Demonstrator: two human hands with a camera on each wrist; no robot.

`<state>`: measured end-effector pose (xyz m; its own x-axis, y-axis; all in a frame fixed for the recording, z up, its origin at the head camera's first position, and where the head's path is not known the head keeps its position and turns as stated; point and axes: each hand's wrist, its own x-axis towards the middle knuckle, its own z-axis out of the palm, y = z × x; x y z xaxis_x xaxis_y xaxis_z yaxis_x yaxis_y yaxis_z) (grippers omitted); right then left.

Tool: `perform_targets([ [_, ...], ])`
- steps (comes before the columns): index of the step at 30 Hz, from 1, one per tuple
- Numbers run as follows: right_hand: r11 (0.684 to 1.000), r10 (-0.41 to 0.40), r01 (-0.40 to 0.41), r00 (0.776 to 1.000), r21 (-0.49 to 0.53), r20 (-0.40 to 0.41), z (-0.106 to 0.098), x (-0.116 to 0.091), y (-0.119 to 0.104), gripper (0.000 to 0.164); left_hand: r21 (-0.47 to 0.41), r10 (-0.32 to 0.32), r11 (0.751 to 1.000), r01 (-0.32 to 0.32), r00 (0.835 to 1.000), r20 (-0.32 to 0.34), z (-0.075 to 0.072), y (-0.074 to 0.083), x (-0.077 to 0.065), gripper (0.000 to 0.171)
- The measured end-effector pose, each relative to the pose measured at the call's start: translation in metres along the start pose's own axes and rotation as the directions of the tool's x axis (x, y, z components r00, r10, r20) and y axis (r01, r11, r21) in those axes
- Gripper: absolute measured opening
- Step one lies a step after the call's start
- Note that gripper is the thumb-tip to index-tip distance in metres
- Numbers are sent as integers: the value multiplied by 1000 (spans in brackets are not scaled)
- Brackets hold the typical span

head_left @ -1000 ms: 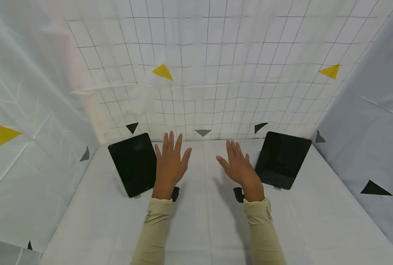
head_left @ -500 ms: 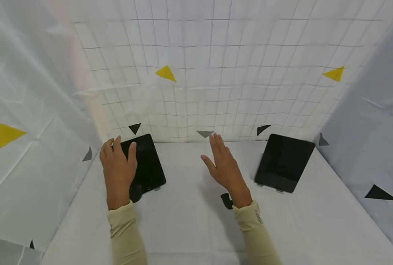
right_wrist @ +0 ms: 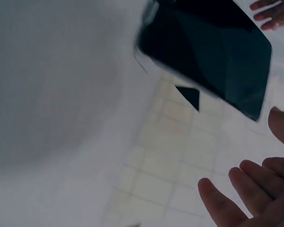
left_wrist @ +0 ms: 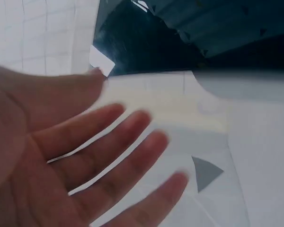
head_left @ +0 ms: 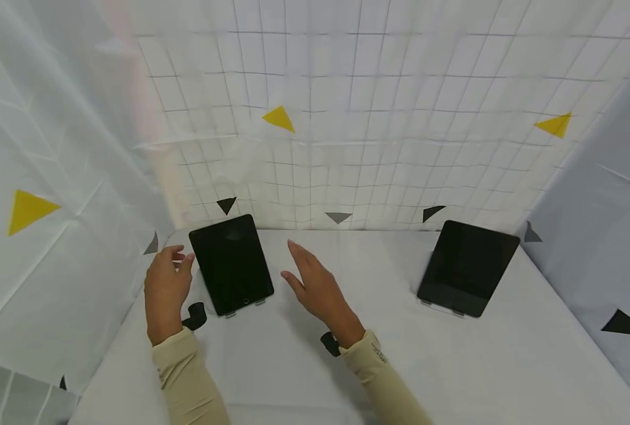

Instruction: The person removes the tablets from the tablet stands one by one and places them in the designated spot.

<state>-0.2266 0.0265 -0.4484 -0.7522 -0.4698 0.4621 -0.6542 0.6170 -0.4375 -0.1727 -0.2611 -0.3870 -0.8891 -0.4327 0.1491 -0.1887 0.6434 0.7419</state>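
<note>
On the left of the white surface [head_left: 272, 369]: the left tablet [head_left: 232, 265] stood propped on a clear stand [head_left: 260, 301], with the hands to either side of it.
Left hand [head_left: 167, 289]: just beside the tablet's left edge, its fingers parted and gripping nothing; whether the thumb touched the edge, I could not tell.
Right hand [head_left: 320, 290]: off the right edge with a visible gap, its fingers out fairly straight and the thumb set apart, holding nothing.
Done: as I judged it, only the placing of a hand on each side of the left tablet.
Left to do: any grip or lift of it was not yet made (the stand bore it at its lower edge).
Left tablet's looks: a black slab with rounded corners, slightly aslant, its screen dark and a small round home button [head_left: 246, 301] near the bottom; up close, the glass showed a pale gleam and faint triangular reflections.
Right tablet [head_left: 469, 268]: a similar dark one, propped well apart from both hands.
</note>
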Motion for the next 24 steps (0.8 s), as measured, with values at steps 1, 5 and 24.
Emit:
perform_targets([
  [1,1000,12,-12,1000,19,5,6,0,-1,68,3,-4,1000,4,1000,20,0,-3,0,44],
  [5,989,93,-97,995,110,36,26,5,-4,56,29,5,1000,-7,997,82,-1,-13,2,37],
  [24,972,169,-190,975,140,147,73,21,-2,26,39,3,999,-6,996,89,11,-20,10,21],
])
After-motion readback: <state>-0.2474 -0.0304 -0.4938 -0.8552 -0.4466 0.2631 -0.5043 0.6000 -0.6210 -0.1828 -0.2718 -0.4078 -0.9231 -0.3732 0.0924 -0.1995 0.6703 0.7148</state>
